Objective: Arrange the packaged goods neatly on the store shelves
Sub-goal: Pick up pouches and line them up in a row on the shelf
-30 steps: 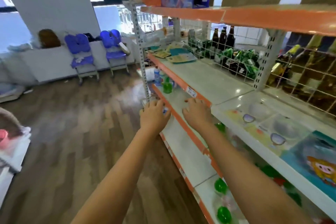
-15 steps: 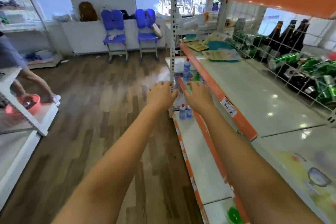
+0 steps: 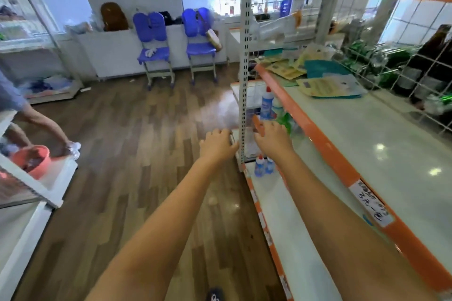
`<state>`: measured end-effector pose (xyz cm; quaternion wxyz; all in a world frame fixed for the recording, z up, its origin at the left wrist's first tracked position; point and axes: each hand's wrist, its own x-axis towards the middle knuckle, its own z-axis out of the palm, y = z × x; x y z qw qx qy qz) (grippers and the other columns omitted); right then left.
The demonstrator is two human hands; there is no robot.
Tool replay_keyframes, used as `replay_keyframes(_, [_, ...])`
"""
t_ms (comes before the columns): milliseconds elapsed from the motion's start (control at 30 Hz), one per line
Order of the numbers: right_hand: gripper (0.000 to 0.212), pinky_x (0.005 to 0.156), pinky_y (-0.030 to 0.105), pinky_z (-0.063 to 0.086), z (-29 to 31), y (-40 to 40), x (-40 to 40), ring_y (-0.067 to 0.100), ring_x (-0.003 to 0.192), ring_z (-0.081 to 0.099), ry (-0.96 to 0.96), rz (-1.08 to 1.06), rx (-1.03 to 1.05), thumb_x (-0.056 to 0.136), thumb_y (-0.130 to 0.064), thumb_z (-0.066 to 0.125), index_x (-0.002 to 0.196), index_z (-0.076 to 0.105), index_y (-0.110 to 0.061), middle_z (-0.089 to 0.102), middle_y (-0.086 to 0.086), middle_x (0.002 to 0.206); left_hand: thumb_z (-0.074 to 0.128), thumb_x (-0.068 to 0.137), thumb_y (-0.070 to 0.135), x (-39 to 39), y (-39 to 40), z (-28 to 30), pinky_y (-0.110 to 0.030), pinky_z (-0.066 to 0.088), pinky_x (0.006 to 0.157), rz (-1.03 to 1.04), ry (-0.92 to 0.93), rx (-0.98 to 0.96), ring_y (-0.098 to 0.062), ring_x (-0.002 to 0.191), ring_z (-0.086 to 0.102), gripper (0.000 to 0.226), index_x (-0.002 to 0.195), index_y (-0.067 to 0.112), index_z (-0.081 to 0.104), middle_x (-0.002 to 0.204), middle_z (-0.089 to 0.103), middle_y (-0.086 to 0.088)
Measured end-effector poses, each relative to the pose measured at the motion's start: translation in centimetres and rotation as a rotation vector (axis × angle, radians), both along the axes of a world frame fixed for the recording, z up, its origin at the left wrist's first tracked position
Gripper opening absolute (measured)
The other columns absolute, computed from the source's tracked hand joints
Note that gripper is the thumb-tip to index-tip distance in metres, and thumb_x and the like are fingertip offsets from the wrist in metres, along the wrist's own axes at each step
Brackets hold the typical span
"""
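Both my arms stretch forward toward the far end of the store shelf [image 3: 381,144], which has orange edge strips. My left hand [image 3: 216,145] hovers just left of the perforated upright post [image 3: 244,61], fingers relaxed, holding nothing. My right hand [image 3: 272,139] reaches to the right of the post, over the lower shelf level, fingers spread and empty. A tall white-and-blue bottle [image 3: 267,104] and a green bottle [image 3: 285,121] stand just beyond it. Two small blue bottles [image 3: 263,166] stand on the bottom shelf below my right wrist. Flat packets [image 3: 330,85] lie at the shelf's far end.
Dark and green bottles [image 3: 415,73] sit behind a wire grid at the right. Two blue chairs [image 3: 156,41] stand against the back wall. Another person's arm and a pink basin [image 3: 34,160] are at the left by a white shelf [image 3: 31,186]. Wooden floor lies between.
The view has swung left and moved along the aisle toward the shelf end. Both hands have travelled forward to the upright post; they hold nothing throughout.
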<state>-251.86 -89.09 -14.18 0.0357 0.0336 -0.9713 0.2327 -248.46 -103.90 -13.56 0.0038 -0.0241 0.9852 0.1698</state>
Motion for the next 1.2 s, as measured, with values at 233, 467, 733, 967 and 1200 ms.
replay_keyframes(233, [0.043, 0.105, 0.039, 0.032, 1.9, -1.2, -10.0, 0.030, 0.126, 0.040, 0.071, -0.163, -0.058, 0.092, -0.029, 0.048, 0.133, 0.048, -0.015, 0.048, 0.010, 0.137, 0.041, 0.097, 0.046, -12.4, -2.2, 1.6, -0.037, 0.039, 0.095, -0.163, 0.075, -0.025, -0.026, 0.124, 0.046, 0.049, 0.137, 0.018, 0.044, 0.139, 0.047, -0.007])
replay_keyframes(467, [0.042, 0.100, 0.039, 0.036, 0.6, 2.4, -16.5, 0.032, 0.126, 0.038, -0.028, -0.377, -0.004, 0.094, -0.028, 0.047, 0.134, 0.047, -0.015, 0.045, 0.011, 0.137, 0.041, 0.094, 0.045, -22.1, 1.1, -0.7, -0.047, 0.044, 0.097, -0.328, -0.052, -0.022, -0.030, 0.119, 0.047, 0.045, 0.129, 0.017, 0.049, 0.132, 0.050, -0.009])
replay_keyframes(733, [0.044, 0.101, 0.041, 0.038, 1.4, 9.2, -25.8, 0.033, 0.123, 0.042, -0.034, -0.500, -0.028, 0.093, -0.029, 0.046, 0.133, 0.045, -0.011, 0.046, 0.014, 0.136, 0.039, 0.098, 0.040, -33.4, 7.3, 1.0, -0.040, 0.041, 0.092, -0.487, 0.019, -0.068, -0.030, 0.120, 0.046, 0.044, 0.137, 0.018, 0.043, 0.133, 0.048, -0.011])
replay_keyframes(967, [0.041, 0.095, 0.039, 0.038, 0.0, 14.4, -30.5, 0.034, 0.121, 0.044, -0.100, -0.625, 0.005, 0.089, -0.028, 0.046, 0.126, 0.053, -0.010, 0.048, 0.012, 0.132, 0.039, 0.098, 0.042, -39.3, 13.9, 0.6, -0.040, 0.038, 0.097, -0.678, 0.091, -0.102, -0.029, 0.122, 0.044, 0.045, 0.133, 0.015, 0.046, 0.133, 0.048, -0.009])
replay_keyframes(1200, [0.039, 0.093, 0.040, 0.042, -0.2, 18.2, -31.0, 0.034, 0.118, 0.047, -0.109, -0.869, -0.008, 0.089, -0.024, 0.044, 0.126, 0.053, -0.012, 0.053, 0.014, 0.127, 0.041, 0.097, 0.040, -43.3, 19.5, 0.7, -0.039, 0.041, 0.093, -0.898, 0.139, -0.064, -0.029, 0.120, 0.043, 0.042, 0.130, 0.014, 0.047, 0.127, 0.051, -0.011])
